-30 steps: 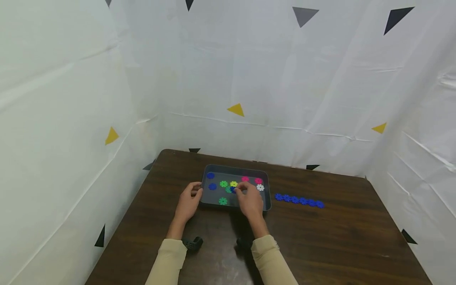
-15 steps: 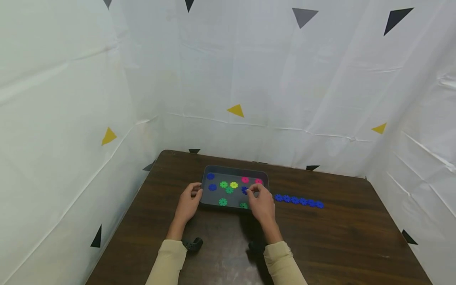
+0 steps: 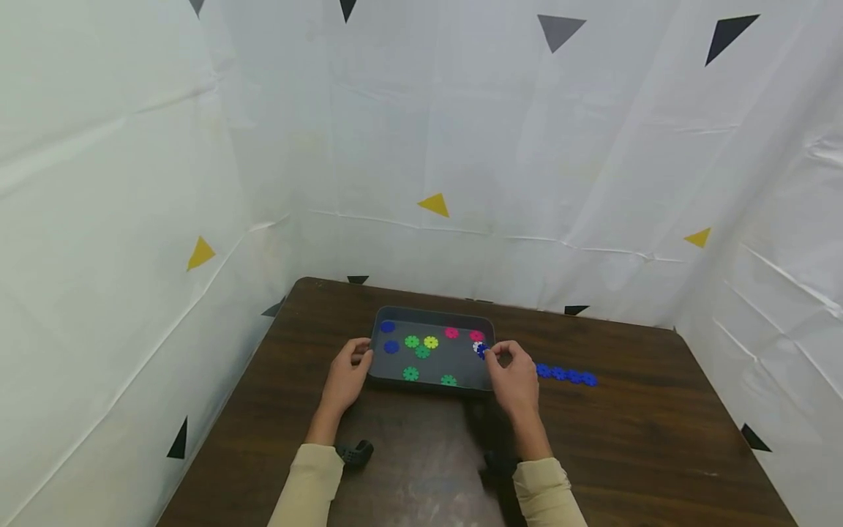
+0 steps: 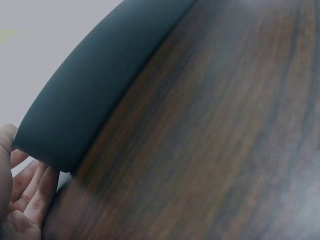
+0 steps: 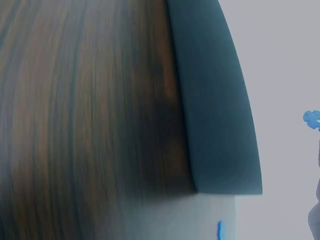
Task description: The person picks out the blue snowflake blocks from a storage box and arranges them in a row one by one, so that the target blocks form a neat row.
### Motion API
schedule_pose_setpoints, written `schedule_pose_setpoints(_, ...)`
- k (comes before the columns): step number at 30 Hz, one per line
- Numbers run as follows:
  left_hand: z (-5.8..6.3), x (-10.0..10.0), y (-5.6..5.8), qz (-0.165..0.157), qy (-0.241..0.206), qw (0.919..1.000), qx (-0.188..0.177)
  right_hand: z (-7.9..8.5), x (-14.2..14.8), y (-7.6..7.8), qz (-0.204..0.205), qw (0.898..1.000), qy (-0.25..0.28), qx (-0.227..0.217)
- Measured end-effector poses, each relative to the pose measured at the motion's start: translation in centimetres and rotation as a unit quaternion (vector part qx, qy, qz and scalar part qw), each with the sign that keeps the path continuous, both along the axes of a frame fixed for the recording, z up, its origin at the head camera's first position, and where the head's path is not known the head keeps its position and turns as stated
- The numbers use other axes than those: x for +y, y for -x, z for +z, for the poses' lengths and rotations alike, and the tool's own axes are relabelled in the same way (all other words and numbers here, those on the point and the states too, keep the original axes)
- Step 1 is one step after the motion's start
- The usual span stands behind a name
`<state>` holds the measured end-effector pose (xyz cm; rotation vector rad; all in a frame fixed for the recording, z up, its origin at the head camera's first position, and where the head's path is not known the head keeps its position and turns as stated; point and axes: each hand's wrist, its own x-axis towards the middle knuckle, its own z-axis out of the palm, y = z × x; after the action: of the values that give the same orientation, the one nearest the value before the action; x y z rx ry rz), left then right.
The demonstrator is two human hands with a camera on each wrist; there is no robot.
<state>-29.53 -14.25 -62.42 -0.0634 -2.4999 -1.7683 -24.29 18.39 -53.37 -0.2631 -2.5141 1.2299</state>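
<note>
A dark grey tray (image 3: pixel 395 369) lies on the wooden table with flower-shaped discs in it. My left hand (image 3: pixel 347 373) grips its left side. In the left wrist view, the thumb is at the rim of the tray (image 4: pixel 95 90) and the fingers are curled against its corner. Between thumb and fingertips, my right hand (image 3: pixel 516 378) pinches a blue flower disc (image 3: pixel 482 353) over the tray's right side. It partly covers a white disc (image 3: pixel 476 347). The right wrist view catches the held blue disc (image 5: pixel 312 119) at its right edge; the fingers are mostly cut off there.
Right of the tray, a row of blue flower discs (image 3: pixel 558 373) lies on the table (image 3: pixel 645 410), its near end hidden by the right hand. The tray also holds two blue discs, two pink discs (image 3: pixel 451 333), a yellow disc (image 3: pixel 431 342) and several green discs (image 3: pixel 422 352).
My right hand has carried the blue disc rightward from the tray's middle to its right side, uncovering a green disc near the front edge. The left hand has stayed at the tray's left side.
</note>
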Motion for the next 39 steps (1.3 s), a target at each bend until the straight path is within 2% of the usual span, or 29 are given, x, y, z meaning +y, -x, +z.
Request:
schedule_pose_setpoints(10, -0.1, 0.1, -0.1, 0.004, 0.0, 1.0, -0.006, -0.7, 3.9, -0.5, -0.018, 0.998, 0.045, 0.034)
schedule_pose_setpoints(20, 0.1, 0.0, -0.1, 0.001, 0.002, 1.0, -0.006, 0.3, 7.0, -1.2, -0.049, 0.995, 0.066, 0.051)
schedule_pose_setpoints(27, 0.1, -0.1, -0.2, 0.001, 0.001, 1.0, -0.008, 0.5, 9.2, -1.5, -0.076, 0.991, 0.091, 0.068)
schedule_pose_setpoints(39, 0.1, -0.2, -0.2, 0.0, 0.003, 0.9999, -0.01, 1.4, 13.3, -2.4, -0.126, 0.983, 0.126, 0.046)
